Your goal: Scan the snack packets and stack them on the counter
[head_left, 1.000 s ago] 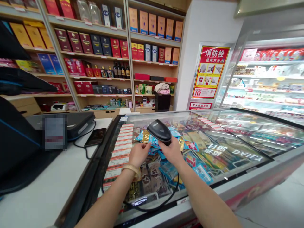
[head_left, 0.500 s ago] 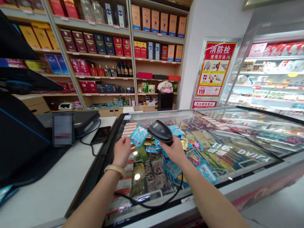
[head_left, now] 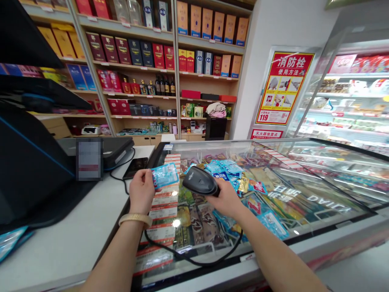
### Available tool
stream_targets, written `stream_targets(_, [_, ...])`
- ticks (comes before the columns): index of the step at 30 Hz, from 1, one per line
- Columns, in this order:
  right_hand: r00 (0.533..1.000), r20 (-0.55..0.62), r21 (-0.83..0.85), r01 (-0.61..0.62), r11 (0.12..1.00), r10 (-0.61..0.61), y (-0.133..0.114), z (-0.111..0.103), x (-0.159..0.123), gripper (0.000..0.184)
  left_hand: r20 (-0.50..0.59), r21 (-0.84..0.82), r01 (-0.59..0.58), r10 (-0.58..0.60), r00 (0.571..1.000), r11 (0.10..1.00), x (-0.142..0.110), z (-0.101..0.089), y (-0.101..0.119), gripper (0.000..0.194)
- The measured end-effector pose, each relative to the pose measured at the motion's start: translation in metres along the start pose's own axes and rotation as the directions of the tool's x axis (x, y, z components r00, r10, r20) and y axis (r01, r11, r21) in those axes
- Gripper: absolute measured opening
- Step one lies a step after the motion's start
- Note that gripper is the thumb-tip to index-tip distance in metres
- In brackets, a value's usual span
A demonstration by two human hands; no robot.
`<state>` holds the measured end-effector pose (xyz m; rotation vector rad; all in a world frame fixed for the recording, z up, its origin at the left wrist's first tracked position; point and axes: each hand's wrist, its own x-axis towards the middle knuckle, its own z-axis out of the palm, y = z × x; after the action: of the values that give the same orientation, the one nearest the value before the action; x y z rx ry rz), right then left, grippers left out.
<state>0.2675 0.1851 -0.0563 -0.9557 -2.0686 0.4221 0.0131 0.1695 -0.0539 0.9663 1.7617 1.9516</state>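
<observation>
My left hand (head_left: 142, 191) pinches a small blue packet (head_left: 164, 175) by its lower edge and holds it up over the white counter's edge. My right hand (head_left: 226, 198) grips a black handheld barcode scanner (head_left: 199, 181), its nose tilted toward the packet with a small gap between them. The scanner's black coiled cable (head_left: 194, 256) droops across the glass top of a chest freezer (head_left: 316, 182). Below my hands, many colourful packets lie in the freezer, partly hidden by my hands and glare.
A white counter (head_left: 67, 227) at left carries a dark phone (head_left: 135, 167), a blurred card reader (head_left: 89, 159) and a black bag (head_left: 27, 170). Shelves of boxed liquor (head_left: 146, 52) stand behind, with a lit display fridge (head_left: 349, 101) at right.
My left hand has lifted the blue packet from the freezer area and moved it left. The scanner stays in my right hand, and the view has turned slightly left.
</observation>
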Motion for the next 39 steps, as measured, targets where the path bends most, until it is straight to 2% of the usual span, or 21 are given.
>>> stream_targets(2, [0.999,0.039,-0.023,-0.013,1.0,0.014,-0.001,-0.001,0.0,0.018,0.065,0.133,-0.098,0.09,0.994,0.986,0.0,-0.002,0.0,0.029])
stream_targets(5, [0.992,0.121,-0.049,-0.022,0.999,0.028,-0.003,-0.001,0.0,0.023,0.129,0.337,-0.245,0.213,0.968,0.909,-0.002,-0.003,0.004,0.03])
stream_targets(9, [0.984,0.165,-0.14,-0.041,0.989,0.065,-0.005,0.002,0.002,0.03,0.172,0.459,-0.318,0.268,0.948,0.829,-0.003,-0.002,0.007,0.029])
stream_targets(17, [0.97,0.222,-0.259,-0.036,0.965,0.095,-0.003,0.012,0.015,0.029,0.17,0.478,-0.307,0.256,0.952,0.823,-0.002,-0.002,0.007,0.03])
stream_targets(25, [0.973,0.21,-0.289,-0.036,0.957,0.1,-0.003,0.017,0.02,0.026,0.166,0.471,-0.316,0.269,0.949,0.824,-0.001,-0.002,0.004,0.032])
stream_targets(35, [0.973,0.208,-0.264,-0.043,0.964,0.1,-0.003,0.017,0.02,0.027,0.172,0.465,-0.314,0.263,0.949,0.828,-0.002,-0.003,0.005,0.03])
stream_targets(39, [0.978,0.186,-0.208,-0.056,0.976,0.095,-0.001,0.019,0.028,0.022,0.157,0.456,-0.308,0.265,0.951,0.835,-0.002,-0.002,0.003,0.029])
